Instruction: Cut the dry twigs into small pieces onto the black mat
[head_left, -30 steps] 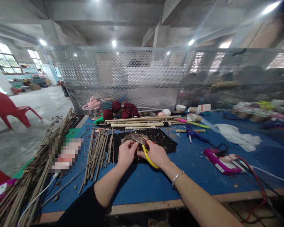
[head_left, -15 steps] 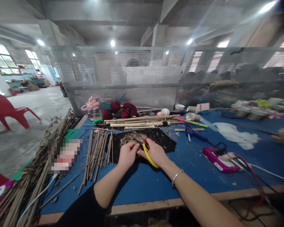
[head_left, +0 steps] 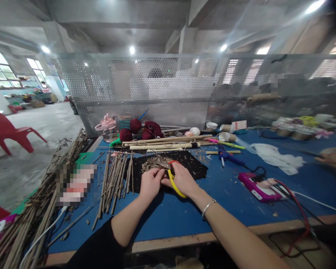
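Observation:
My right hand [head_left: 184, 181] is closed around a pair of scissors [head_left: 174, 186] with a yellow handle, the blades pointing up and left. Close beside it, my left hand [head_left: 151, 184] pinches with thumb and fingers just below the blades; whatever is between them is hidden. Both hands are over a black cloth [head_left: 197, 169]. A heap of chopped dry plant bits [head_left: 149, 163] lies on the cloth beyond my fingers. Left of the cloth, a row of dry brown stalks [head_left: 113, 181] rests on the blue tabletop [head_left: 168, 224].
A large bundle of dry stems [head_left: 42, 201] leans along the left edge. Bamboo sticks [head_left: 162, 146] and dark red yarn balls [head_left: 126, 137] lie behind the cloth. To the right are a blue glue gun [head_left: 231, 160], a purple power strip [head_left: 257, 188] with cords, and another person's hand [head_left: 334, 158].
My hands and the scissors stay in nearly the same place. The view has shifted slightly. At the far right, the other person's hand has come further into view.

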`<state>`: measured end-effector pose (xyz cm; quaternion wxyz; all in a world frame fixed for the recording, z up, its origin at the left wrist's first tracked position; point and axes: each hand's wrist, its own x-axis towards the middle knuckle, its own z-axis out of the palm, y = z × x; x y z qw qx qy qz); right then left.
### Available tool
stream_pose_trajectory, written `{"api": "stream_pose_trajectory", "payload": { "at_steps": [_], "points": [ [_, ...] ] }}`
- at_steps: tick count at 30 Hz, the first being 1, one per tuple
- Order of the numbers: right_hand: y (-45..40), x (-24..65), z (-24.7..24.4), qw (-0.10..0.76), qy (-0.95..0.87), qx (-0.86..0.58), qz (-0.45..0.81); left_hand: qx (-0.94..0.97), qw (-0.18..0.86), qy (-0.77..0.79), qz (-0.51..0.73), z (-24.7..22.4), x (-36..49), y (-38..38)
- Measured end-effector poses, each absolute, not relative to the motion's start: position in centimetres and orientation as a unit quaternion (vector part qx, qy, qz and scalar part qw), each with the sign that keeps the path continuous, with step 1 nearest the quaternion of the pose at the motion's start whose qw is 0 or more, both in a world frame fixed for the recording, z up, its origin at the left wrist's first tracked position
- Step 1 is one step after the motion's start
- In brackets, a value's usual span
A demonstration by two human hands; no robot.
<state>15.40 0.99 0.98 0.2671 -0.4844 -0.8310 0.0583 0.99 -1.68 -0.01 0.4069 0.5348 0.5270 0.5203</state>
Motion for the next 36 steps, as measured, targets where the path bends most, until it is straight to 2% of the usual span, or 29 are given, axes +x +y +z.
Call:
{"api": "stream_pose_trajectory", "payload": {
  "at_steps": [8, 23, 29, 36],
  "points": [
    [0.60, 15.26, 0.96, 0.222, -0.812, -0.531, 0.096, 0.588, 0.361, 0.518, 0.505, 0.12, 0.76, -1.75],
    [0.90, 15.00, 1.08, 0.165, -0.788, -0.583, 0.110, 0.560, 0.385, 0.535, 0.502, -0.11, 0.47, -1.39],
    [0.65, 14.94, 1.04, 0.165, -0.790, -0.586, 0.072, 0.497, 0.441, 0.543, 0.514, 0.47, 0.72, -1.41],
    [0.45, 15.05, 0.81, 0.221, -0.812, -0.537, 0.061, 0.512, 0.447, 0.534, 0.503, 0.34, 0.77, -1.49]
  ]
}}
